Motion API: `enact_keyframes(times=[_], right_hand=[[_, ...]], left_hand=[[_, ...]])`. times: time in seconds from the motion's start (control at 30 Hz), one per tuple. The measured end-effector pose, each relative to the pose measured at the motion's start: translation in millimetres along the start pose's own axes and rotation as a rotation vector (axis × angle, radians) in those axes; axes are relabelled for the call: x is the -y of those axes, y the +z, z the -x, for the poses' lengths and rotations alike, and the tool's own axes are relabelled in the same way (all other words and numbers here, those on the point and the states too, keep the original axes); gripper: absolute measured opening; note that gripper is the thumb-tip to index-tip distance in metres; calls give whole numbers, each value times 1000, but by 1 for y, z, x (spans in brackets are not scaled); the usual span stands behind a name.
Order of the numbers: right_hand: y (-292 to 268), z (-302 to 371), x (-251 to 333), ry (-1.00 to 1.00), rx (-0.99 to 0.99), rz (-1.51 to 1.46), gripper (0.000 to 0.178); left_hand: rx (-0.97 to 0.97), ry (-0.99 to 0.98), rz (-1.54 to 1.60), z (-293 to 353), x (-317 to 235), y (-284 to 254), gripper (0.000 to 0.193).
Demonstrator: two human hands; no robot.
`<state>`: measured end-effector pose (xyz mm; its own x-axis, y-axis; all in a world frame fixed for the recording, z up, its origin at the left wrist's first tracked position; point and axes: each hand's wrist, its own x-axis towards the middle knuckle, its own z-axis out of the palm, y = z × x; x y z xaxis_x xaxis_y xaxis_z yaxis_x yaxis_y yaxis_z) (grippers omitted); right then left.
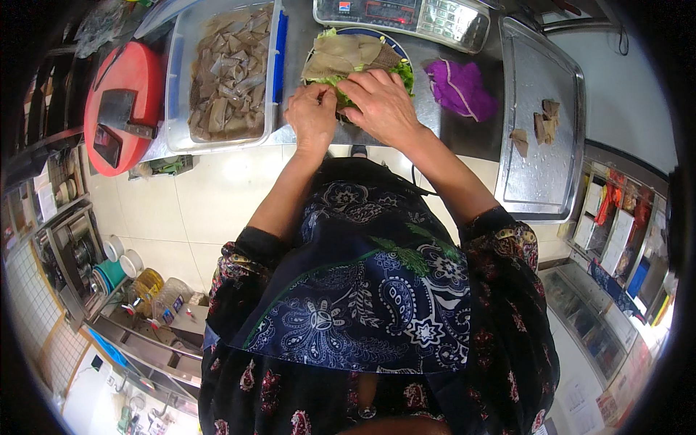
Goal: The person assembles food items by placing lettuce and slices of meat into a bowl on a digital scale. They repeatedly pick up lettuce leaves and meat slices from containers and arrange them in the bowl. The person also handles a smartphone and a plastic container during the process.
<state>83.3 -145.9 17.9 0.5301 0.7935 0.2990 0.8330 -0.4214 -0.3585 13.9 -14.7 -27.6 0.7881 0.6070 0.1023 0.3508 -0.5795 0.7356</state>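
Note:
A round plate with a dark blue rim [403, 52] stands on the metal counter in front of me, bearing green lettuce [403, 74] and thin grey-brown slices [341, 56] laid over it. At the plate's near left edge is my left hand [313, 119], its fingers curled and pressed together; what they pinch is hidden. My right hand [383, 107] lies over the plate's near side, fingers stretched and slightly bent, thumb apart, touching the food. The fingertips of both hands almost meet. Left of the plate, a clear plastic tub [178, 109] holds many similar grey-brown pieces.
A purple cloth [461, 88] lies right of the plate. Behind the plate stands a digital scale [391, 16]. At the right, a metal tray [540, 170] holds a few grey-brown pieces [545, 122]. On a red round board [147, 69] at the left rests a cleaver [118, 109].

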Motion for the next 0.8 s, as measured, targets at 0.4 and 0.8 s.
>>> enact_keyframes(times=[0.4,0.8], right_hand=[[20,-17,-5,151,-93,-26,21],[14,-17,-7,106,-71,-148,15]], left_hand=[[131,-275,697,16,-6,-18,7],[212,-867,1473,-1,-17,-11,10]])
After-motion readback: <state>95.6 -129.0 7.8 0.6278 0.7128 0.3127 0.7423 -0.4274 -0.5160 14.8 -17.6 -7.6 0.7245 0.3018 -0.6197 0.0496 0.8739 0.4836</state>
